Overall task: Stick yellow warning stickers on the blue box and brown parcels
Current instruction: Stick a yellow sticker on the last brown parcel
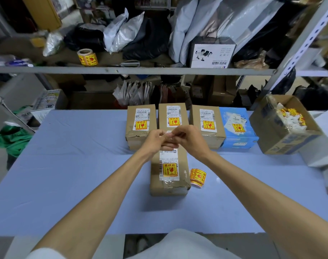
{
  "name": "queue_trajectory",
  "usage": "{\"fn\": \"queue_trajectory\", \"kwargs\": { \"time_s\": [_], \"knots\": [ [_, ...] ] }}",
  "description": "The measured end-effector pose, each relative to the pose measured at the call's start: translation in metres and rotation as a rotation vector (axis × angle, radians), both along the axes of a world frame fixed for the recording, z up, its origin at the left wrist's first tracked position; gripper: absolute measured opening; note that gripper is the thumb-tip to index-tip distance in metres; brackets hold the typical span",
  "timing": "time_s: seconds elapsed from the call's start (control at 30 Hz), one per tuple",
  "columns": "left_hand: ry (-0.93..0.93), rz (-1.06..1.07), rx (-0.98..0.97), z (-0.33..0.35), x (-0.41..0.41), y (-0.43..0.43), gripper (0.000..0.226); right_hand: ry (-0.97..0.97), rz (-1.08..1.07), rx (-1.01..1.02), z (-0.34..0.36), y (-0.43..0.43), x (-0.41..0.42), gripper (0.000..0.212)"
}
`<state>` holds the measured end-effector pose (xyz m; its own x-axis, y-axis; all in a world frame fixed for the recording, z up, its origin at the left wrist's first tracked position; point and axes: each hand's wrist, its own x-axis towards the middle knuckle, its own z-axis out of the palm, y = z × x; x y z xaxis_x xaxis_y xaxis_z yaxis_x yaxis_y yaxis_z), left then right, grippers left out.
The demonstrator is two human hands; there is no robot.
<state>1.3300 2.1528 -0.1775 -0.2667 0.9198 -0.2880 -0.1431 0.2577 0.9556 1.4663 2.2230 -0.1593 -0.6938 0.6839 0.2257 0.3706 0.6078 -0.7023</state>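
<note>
Left hand (158, 138) and right hand (185, 136), above the near parcel (169, 171), pinch what seems a backing scrap (168, 135); peel slowly.

Both hands, left hand (156, 140) and right hand (187, 138), meet above the near brown parcel (169, 174), fingers (168, 136) pinching a small pale scrap. Loose yellow stickers (197, 177) lie at its three o'clock on the worktop (75, 165); the blue box (237, 128) sits toward one o'clock.
</note>
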Motion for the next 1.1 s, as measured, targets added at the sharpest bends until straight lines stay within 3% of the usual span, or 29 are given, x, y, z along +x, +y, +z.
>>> {"fn": "queue_trajectory", "kwargs": {
  "time_s": [0.1,0.23,0.3,0.37,0.5,0.7,0.83,0.97,1.1],
  "knots": [
    [0.075,0.123,0.041,-0.002,-0.004,-0.001,0.008,0.046,-0.038,-0.082,0.000,-0.001,0.000,0.007],
    [-0.074,0.211,0.115,0.004,-0.005,0.001,0.006,0.077,-0.096,-0.157,0.000,-0.002,-0.001,0.003],
    [-0.121,0.176,0.111,0.007,-0.007,0.003,0.001,0.081,-0.105,-0.182,-0.001,0.000,-0.002,0.003],
    [-0.124,0.121,0.092,0.010,-0.011,0.003,0.010,0.085,-0.104,-0.206,-0.002,0.000,-0.005,0.002],
    [-0.064,0.060,0.079,0.017,-0.012,0.001,0.018,0.160,-0.123,-0.305,-0.003,0.000,-0.006,0.007],
    [0.003,0.058,-0.002,0.023,-0.010,0.005,0.014,0.267,-0.216,-0.402,-0.007,-0.002,-0.007,0.016],
    [0.020,0.086,-0.023,0.023,-0.009,0.008,0.008,0.253,-0.184,-0.344,-0.005,-0.002,-0.006,0.013],
    [-0.041,0.197,-0.060,0.020,-0.006,0.015,0.030,0.240,-0.159,-0.279,-0.004,-0.002,-0.004,0.011],
    [-0.121,0.167,-0.040,0.024,-0.005,0.014,0.022,0.174,-0.123,-0.167,0.000,0.001,-0.002,0.013]
  ]
}}
